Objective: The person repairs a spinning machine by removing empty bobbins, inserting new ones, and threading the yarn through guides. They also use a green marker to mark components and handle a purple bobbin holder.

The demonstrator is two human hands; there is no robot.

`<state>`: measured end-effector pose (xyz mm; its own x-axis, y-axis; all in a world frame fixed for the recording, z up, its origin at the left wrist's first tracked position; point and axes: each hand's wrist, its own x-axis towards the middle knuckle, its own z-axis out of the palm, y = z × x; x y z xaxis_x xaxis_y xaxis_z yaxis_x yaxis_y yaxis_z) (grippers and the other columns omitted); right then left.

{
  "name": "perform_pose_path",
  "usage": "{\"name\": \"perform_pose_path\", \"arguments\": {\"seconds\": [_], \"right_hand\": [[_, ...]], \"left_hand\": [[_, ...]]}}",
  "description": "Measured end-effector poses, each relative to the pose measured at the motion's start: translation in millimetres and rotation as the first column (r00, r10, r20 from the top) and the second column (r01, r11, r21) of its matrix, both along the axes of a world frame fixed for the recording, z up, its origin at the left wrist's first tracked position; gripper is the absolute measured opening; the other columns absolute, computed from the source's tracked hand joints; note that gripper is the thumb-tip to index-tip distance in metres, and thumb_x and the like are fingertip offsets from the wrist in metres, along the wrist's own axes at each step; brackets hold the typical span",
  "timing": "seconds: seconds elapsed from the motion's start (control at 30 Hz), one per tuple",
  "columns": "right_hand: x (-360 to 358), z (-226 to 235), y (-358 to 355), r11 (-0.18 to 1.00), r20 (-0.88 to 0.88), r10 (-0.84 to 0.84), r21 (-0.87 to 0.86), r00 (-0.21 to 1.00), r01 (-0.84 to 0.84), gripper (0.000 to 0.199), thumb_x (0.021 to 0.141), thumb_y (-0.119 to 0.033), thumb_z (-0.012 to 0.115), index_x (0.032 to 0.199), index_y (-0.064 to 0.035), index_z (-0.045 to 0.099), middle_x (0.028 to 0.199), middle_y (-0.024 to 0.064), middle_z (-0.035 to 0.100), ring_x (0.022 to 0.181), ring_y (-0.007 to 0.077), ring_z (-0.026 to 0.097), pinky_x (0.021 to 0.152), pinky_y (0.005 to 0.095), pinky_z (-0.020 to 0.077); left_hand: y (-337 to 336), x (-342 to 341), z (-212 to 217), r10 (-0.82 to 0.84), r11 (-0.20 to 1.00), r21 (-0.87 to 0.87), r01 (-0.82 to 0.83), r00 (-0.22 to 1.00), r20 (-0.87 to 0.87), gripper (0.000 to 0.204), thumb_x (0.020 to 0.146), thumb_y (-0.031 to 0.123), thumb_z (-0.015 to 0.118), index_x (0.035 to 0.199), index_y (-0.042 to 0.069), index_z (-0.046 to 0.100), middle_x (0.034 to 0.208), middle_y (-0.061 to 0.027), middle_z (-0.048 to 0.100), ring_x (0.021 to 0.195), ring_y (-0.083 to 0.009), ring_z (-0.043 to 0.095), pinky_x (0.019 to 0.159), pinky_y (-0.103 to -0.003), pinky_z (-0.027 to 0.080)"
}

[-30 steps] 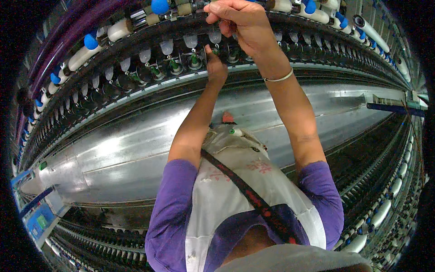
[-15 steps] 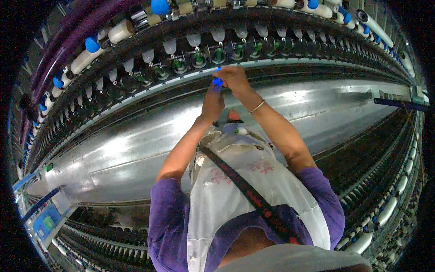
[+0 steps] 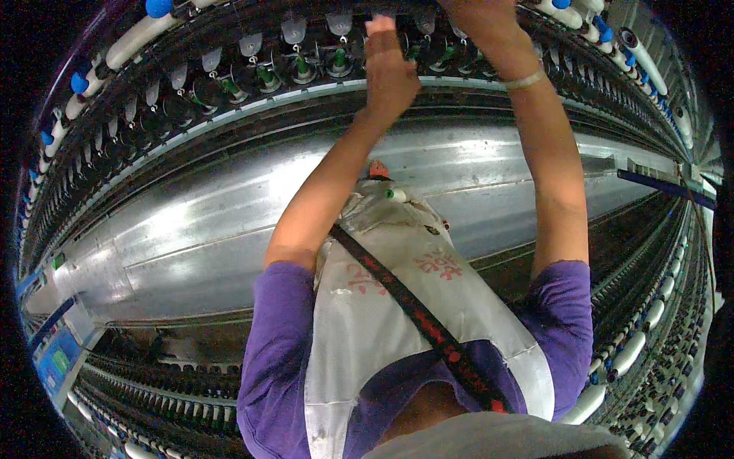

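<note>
Just left of L hand [image 3: 391,73], green bobbin [image 3: 340,60] below translucent flap [image 3: 340,25], part of row running behind hand; L hand raised, fingers up & blurred, can't tell if pinching; R hand [image 3: 485,19] higher, to the right, cut by top edge, fingers o/o view, grip unclear; white/green tube [image 3: 396,195] on pale apron [image 3: 428,306] below both hands

I'm wearing a creased, matt cloth apron [image 3: 367,321] and matt cloth sleeves [image 3: 277,344]. The floor [image 3: 168,222] is gleaming like smooth metal, the rail [image 3: 306,95] is shining duller, and above its upper edge the flaps [image 3: 293,30] are looking like cloudy plastic.
</note>
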<state>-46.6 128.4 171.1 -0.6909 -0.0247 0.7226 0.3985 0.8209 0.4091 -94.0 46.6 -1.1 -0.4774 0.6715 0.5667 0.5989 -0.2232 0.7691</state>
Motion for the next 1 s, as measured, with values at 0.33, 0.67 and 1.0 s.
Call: {"name": "perform_pose_path", "arguments": {"seconds": [0.33, 0.67, 1.0], "right_hand": [[61.7, -28.6, -5.6, 0.977, -0.067, -0.114, -0.188, 0.991, 0.1, 0.006, 0.072, -0.015, 0.073, 0.077, -0.0178, 0.072, 0.074, 0.002, 0.064, 0.067, 0.023, 0.057, 0.058, 0.0345, 0.0433], [31.7, -271.0, -61.7, 0.469, -0.121, -0.235, -0.883, 0.965, 0.003, 0.006, 0.07, -0.018, 0.071, 0.071, -0.0123, 0.07, 0.067, 0.0066, 0.06, 0.066, 0.0261, 0.056, 0.064, 0.0382, 0.0453], [48.3, -27.6, -5.1, 0.964, -0.002, -0.192, -0.185, 0.981, 0.189, 0.004, 0.067, -0.013, 0.065, 0.071, -0.0142, 0.063, 0.074, 0.0034, 0.053, 0.073, 0.0248, 0.052, 0.062, 0.039, 0.04]], "left_hand": [[-84.3, 5.7, -9.3, -0.301, 0.93, -0.322, 0.18, 0.873, -0.383, 0.032, 0.08, 0.018, 0.062, 0.112, 0.02, 0.065, 0.118, -0.0027, 0.062, 0.131, -0.0359, 0.035, 0.107, -0.067, 0.003], [-129.7, -18.7, -109.2, -0.642, 0.366, -0.857, 0.363, 0.765, 0.05, 0.023, 0.079, 0.019, 0.063, 0.097, 0.007, 0.069, 0.111, -0.0123, 0.062, 0.112, -0.0304, 0.051, 0.098, -0.054, 0.033], [-37.0, -8.5, -27.4, -0.323, 0.945, -0.163, 0.285, 0.892, -0.316, 0.043, 0.078, 0.004, 0.061, 0.12, 0.008, 0.055, 0.124, -0.0162, 0.055, 0.124, -0.0385, 0.044, 0.104, -0.046, 0.035]]}}
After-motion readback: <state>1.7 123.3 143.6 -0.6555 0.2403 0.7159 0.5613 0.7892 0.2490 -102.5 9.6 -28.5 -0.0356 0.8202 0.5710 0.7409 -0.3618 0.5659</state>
